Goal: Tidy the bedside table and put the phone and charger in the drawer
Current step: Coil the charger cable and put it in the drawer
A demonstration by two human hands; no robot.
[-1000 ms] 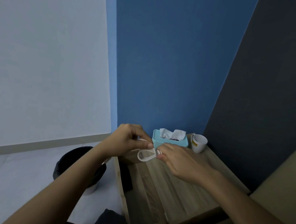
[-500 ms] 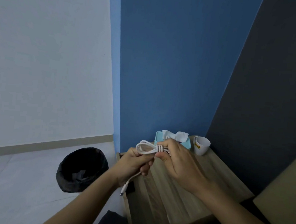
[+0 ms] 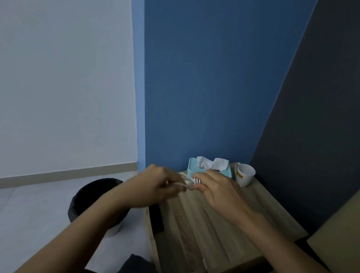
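Coiling cable [image 3: 190, 181] above table [image 3: 222, 227]: right hand [image 3: 218, 191] pinches the loops, left hand [image 3: 157, 185] fingers curl round the tail. Keep turns tight; tuck end before drawer.

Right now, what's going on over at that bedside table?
A person is bundling a white charger cable above the wooden bedside table. The right hand pinches the gathered loops, and the left hand, blurred with motion, holds the other end of the loop. Behind them, a teal tissue box and a white mug stand at the back of the tabletop. A black bin sits on the floor to the left.
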